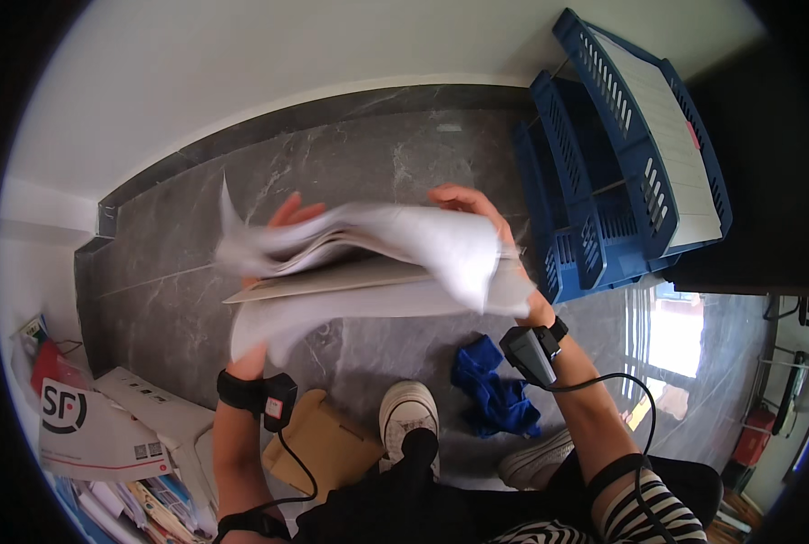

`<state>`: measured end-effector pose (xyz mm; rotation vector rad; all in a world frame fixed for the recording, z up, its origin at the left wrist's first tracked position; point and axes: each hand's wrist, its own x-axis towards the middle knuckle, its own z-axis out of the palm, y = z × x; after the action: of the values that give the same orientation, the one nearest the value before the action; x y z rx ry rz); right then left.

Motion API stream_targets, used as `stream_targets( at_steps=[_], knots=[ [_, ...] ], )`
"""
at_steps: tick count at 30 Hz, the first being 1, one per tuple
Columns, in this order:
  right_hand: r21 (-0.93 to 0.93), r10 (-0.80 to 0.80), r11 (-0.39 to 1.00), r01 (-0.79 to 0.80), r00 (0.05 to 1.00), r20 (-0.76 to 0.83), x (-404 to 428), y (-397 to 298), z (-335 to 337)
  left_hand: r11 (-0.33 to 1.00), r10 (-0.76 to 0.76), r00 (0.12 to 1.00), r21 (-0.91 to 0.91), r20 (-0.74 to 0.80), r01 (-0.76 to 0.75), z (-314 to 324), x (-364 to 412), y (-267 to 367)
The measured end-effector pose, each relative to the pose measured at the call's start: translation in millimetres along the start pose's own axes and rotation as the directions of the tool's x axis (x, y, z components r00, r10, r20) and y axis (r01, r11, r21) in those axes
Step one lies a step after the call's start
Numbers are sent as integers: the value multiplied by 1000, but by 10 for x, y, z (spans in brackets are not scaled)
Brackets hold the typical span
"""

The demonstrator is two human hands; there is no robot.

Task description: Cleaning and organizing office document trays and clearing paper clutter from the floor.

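Between my two hands is a loose stack of white paper sheets [391, 251], bent and blurred by motion, its layers fanning apart. My left hand [294, 212] grips the stack at its left end, with fingertips showing above the top edge and the palm hidden behind the sheets. At the right end my right hand [476, 204] holds the same stack, fingers curled over the far edge and the thumb side covered. Both wrists wear black straps with small devices and cables. Below the papers lies the grey marbled floor.
A blue plastic tiered file tray [602, 149] holding papers stands at right by the wall. A blue cloth [493, 387] lies on the floor near my shoes [410, 415]. A brown cardboard piece [323, 442] sits by my left arm. At lower left are a white printed mailer [98, 435] and piled documents.
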<state>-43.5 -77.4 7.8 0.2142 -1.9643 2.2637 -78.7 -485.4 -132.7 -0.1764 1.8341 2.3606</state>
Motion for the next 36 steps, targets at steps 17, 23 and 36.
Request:
stream_targets(
  at_steps=[17,23,36],
  knots=[
    [-124,38,992,-32,998,48,162,-100,-131,891,6,819,368,573,-264,1735,-51,1391],
    [-303,52,952,-51,999,-4,133,-48,-199,660,-94,819,651,566,-375,1685,-52,1103],
    [-696,-413,107,710,669,618,344,-792,692,746,199,823,462,533,-480,1526,-120,659]
  ],
)
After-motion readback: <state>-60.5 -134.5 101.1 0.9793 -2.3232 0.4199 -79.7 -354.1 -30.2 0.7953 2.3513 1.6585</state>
